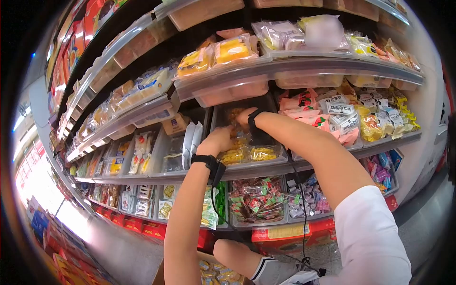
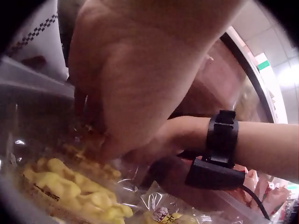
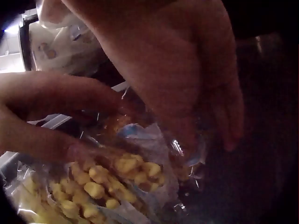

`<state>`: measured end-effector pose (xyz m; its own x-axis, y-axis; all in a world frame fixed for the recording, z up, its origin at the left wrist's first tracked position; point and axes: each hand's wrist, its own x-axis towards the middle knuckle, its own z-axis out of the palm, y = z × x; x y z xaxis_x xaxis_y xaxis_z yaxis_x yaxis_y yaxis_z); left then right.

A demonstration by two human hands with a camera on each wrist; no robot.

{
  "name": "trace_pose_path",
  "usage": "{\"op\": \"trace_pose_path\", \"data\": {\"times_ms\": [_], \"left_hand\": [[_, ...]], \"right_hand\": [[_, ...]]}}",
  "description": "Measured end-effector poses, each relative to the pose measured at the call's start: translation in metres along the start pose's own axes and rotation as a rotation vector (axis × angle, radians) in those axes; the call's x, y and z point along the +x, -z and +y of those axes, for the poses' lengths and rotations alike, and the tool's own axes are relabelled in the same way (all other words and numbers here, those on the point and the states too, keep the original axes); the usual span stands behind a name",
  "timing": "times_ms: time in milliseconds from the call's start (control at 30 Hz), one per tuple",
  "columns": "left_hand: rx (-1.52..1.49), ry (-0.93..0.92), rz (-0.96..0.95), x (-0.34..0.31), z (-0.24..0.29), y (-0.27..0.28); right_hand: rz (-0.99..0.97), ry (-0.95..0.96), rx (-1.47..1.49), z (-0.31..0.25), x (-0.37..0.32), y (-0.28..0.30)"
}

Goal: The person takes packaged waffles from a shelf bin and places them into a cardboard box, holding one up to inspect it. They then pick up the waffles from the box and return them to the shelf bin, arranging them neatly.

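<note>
Both hands reach into a dark-bottomed clear bin [image 1: 268,102] on the middle shelf. My left hand [image 1: 219,141] is over the front part of the bin, its thumb and a finger on either side of a clear snack bag [image 3: 96,189] with yellow pieces inside. Further back is my right hand [image 1: 244,118], pointing down. In the right wrist view its thumb and fingers pinch a clear wrapper [image 3: 198,156] beside that bag; the fingertips are partly hidden. More bags of yellow snacks [image 1: 263,153] lie along the bin's front.
Pink and white packets [image 1: 339,111] fill the bin to the right. White packets [image 1: 190,140] stand on the left. An upper shelf [image 1: 304,66] overhangs the hands. Red-wrapped sweets [image 1: 256,199] sit below. A cable [image 1: 301,209] hangs down in front, and an open carton [image 1: 159,273] stands on the floor.
</note>
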<state>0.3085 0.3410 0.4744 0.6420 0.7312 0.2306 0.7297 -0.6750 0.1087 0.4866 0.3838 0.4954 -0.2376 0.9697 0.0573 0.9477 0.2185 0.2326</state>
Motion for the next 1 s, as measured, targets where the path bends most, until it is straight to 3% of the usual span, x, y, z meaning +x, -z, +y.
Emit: {"op": "trace_pose_path", "data": {"times_ms": [133, 200, 300, 400, 433, 533, 600, 700, 800, 933, 1000], "left_hand": [[0.08, -0.03, 0.048, 0.004, -0.004, -0.012], [0.117, 0.014, 0.033, 0.001, 0.007, -0.004], [0.123, 0.024, -0.075, -0.002, 0.018, 0.007], [0.095, 0.007, -0.038, 0.002, 0.014, 0.001], [0.1, 0.023, -0.054, 0.005, 0.012, -0.001], [0.089, 0.046, -0.054, 0.013, 0.007, -0.004], [0.035, 0.037, 0.007, 0.014, 0.004, -0.007], [0.098, 0.175, -0.085, 0.016, 0.018, 0.0], [0.005, 0.239, -0.19, 0.012, 0.027, 0.01], [0.07, 0.279, -0.156, 0.003, 0.043, 0.012], [0.147, 0.297, -0.135, 0.002, 0.045, 0.011]], "right_hand": [[-0.017, 0.053, 0.049, 0.006, -0.012, 0.006], [0.108, 0.066, 0.022, 0.006, -0.013, 0.008], [-0.032, 0.192, -0.004, 0.018, 0.011, 0.031], [-0.175, 0.188, 0.511, 0.034, 0.025, 0.034], [-0.124, 0.175, 0.553, 0.038, 0.023, 0.027], [-0.286, 0.142, 0.617, 0.029, -0.014, 0.04], [-0.36, 0.216, 0.633, 0.049, 0.017, 0.017], [-0.412, 0.223, 0.646, 0.061, 0.046, 0.007], [-0.303, 0.147, 0.591, 0.062, 0.048, 0.008], [-0.008, -0.236, 0.356, 0.047, 0.022, 0.026], [0.018, -0.217, 0.239, 0.045, 0.02, 0.023]]}}
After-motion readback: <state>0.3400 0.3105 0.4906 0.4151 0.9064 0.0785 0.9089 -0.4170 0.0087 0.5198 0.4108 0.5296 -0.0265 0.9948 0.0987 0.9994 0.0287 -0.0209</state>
